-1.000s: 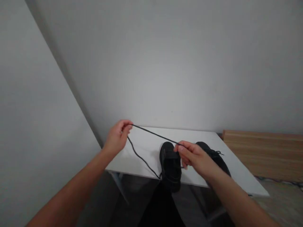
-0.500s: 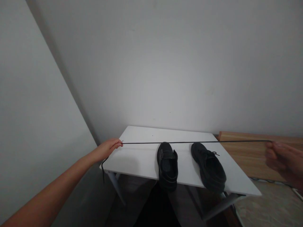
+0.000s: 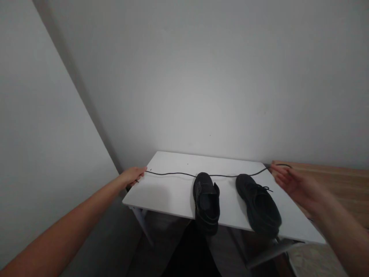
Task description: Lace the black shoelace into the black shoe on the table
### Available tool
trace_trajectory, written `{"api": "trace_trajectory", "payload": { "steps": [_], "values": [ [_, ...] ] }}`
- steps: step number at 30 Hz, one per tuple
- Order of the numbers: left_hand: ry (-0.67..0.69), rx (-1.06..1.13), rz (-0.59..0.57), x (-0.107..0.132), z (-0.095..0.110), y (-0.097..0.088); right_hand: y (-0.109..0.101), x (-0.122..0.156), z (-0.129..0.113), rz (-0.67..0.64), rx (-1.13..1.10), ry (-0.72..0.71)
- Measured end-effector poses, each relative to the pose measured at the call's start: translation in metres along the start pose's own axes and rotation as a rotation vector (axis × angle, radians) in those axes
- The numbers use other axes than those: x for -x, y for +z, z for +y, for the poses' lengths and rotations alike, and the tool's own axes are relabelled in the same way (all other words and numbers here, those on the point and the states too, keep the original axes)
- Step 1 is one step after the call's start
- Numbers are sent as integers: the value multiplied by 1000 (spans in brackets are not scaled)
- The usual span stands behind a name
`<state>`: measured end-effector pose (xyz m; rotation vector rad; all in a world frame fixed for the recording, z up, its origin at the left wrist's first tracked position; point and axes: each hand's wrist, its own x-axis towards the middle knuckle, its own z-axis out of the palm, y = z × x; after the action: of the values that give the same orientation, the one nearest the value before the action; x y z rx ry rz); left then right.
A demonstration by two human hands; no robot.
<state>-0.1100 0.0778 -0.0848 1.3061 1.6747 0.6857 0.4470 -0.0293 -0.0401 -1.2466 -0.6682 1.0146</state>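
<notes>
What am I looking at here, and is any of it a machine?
No machine here: these are a person's bare left hand and right hand. Every picture comes from one camera worn on that person's head, looking forward and down. On the white rectangular table stand a black shoe with a raised flap and, to its right, a black shoe with lace ends sticking out; both overhang the near edge. A thin black cord runs crosswise, partly hidden by both shoes. The left hand pinches it at the table's left side. It also reaches the right hand, but blur hides whether that grip is closed.
</notes>
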Motion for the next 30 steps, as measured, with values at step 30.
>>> {"api": "trace_trajectory", "payload": {
  "steps": [30],
  "values": [
    [56, 1084, -61, 22, 5, 226, 128, -1, 160, -52, 102, 129]
  ]
}}
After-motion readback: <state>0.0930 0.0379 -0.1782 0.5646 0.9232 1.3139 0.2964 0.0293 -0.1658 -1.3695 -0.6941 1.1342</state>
